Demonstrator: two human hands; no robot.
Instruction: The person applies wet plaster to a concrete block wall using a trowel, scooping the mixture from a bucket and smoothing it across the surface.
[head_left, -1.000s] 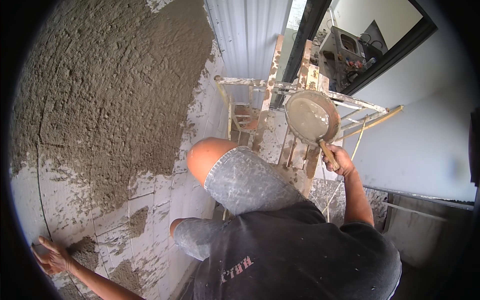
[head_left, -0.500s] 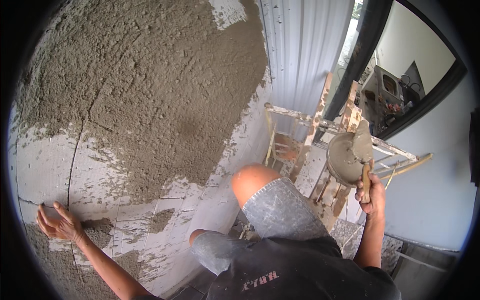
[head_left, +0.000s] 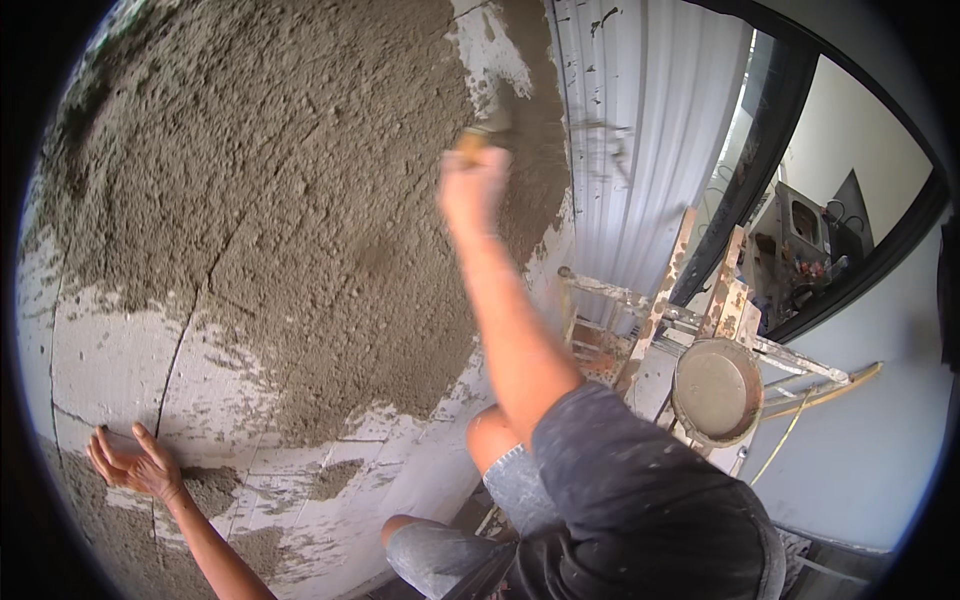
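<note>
A wall of white blocks (head_left: 110, 355) fills the left side, its upper part spread with rough grey-brown mortar (head_left: 330, 220). My right hand (head_left: 475, 188) is closed round the wooden handle of a trowel (head_left: 476, 143), up by the mortar's right-hand border. Hand and trowel are smeared by motion, and the blade hardly shows. Close by is a bare white patch (head_left: 492, 60) of wall. Fingers apart, my left hand (head_left: 137, 466) rests against the lower wall at the far left and holds nothing. On the right, a round bucket (head_left: 678, 398) contains wet mortar (head_left: 718, 388).
The bucket stands on mortar-splashed planks (head_left: 722, 285) over a scaffold frame (head_left: 800, 362). Beyond the mortared wall rises a white corrugated panel (head_left: 640, 130). A dark-framed window opening (head_left: 790, 110) shows a sink (head_left: 805, 222) behind it. My bent knees are close to the wall.
My right hand has swung the mortar-loaded trowel from the bucket up and left to the wall. My left hand keeps its place on the wall, while the whole view has shifted slightly.
</note>
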